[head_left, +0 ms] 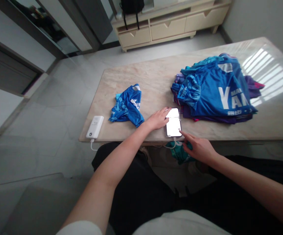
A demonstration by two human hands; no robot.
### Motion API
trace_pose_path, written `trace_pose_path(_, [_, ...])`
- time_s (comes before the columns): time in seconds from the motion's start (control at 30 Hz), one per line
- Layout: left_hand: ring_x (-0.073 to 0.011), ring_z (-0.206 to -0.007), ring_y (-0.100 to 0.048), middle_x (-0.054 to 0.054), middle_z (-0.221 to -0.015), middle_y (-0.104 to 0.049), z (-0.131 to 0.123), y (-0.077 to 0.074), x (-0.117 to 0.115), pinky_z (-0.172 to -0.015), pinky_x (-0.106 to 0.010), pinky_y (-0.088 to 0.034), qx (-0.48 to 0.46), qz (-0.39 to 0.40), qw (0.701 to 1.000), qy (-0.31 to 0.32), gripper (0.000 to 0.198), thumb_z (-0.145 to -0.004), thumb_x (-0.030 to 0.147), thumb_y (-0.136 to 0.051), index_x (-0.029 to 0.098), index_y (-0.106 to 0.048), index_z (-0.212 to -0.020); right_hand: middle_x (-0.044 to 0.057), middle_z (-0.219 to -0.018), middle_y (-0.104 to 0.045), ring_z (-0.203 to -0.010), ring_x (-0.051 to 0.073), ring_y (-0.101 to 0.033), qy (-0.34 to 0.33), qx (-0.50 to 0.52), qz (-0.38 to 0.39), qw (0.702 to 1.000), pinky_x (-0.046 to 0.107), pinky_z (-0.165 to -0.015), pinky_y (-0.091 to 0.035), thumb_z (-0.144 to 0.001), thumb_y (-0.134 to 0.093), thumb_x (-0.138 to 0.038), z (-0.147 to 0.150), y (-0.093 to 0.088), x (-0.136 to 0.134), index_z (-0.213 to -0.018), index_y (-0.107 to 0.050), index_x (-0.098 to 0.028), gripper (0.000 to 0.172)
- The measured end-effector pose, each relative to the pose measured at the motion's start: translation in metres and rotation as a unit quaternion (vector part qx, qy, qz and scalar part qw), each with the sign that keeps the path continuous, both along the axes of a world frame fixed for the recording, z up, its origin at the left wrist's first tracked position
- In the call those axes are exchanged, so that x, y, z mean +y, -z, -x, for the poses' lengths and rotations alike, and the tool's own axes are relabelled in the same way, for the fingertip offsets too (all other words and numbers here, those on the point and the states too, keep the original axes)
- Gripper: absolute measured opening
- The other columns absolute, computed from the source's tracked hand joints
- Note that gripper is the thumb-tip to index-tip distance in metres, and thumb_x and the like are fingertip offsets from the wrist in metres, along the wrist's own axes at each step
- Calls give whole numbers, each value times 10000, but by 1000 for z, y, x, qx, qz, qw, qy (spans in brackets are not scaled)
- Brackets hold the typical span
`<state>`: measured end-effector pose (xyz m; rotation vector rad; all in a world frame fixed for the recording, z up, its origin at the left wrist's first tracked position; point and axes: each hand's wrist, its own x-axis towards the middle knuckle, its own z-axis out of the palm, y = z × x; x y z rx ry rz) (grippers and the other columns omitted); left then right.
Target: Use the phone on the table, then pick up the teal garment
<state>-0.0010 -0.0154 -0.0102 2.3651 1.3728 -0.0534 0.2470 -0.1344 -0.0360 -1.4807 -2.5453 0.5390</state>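
Phone (pixel 173 124), one, lit: lying at the near edge of the counter (pixel 156 75), between left grip (pixel 158 119) and right grip (pixel 200 147). Left grip: open, fingers laid over the phone's upper-left edge. Right grip: half open, holding nothing, index finger at its lower-right corner.

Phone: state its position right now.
In the head view, the phone lies on the table, at its near edge, between left hand and right hand, just left of the shirt pile.
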Motion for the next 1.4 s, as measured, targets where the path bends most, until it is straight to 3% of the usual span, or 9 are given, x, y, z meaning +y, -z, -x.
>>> trace_pose_path(0.33, [-209, -1559, -270, -151, -1683, -279, 1, 1, 2, -1271, -334, -229, -4, 0, 1000, -4, 638, -989, 251, -335, 82, -253, -1599, 44, -1139, -755, -805, 219, -728, -2, 6, -6, 1000, 310, -615, -461, -962, -511, -346, -1, 3, 0, -1547, -438, -228, 601])
trace_pose_path(0.43, [-251, -1552, -285, -169, -1675, -290, 0, 0, -1, -1262, -366, -250, -1, -10, 1000, 0, 711, -1000, 425, -420, 89, -245, -1602, 41, -1124, -758, -800, 218, -727, -6, 1, -3, 1000, 309, -582, -442, -968, -501, -348, 0, 0, 0, -1543, -444, -224, 591])
trace_pose_path(0.57, [-330, -1513, -347, -191, -1662, -304, -3, 3, -5, -1228, -427, -307, 15, -33, 999, -4, 939, -889, 617, -606, 125, -249, -1605, 60, -1151, -755, -773, 215, -722, -2, -5, -3, 1000, 305, -559, -429, -967, -496, -337, 1, -3, 0, -1542, -450, -225, 588])
trace_pose_path(1.4, [-254, -1532, -323, -170, -1651, -341, -3, 1, -2, -1248, -375, -273, -9, -32, 999, -3, 679, -1012, 462, -408, 107, -290, -1579, 53, -1133, -756, -800, 217, -722, -7, -9, -2, 1000, 293, -562, -393, -977, -475, -360, 0, -3, 0, -1531, -458, -242, 566])
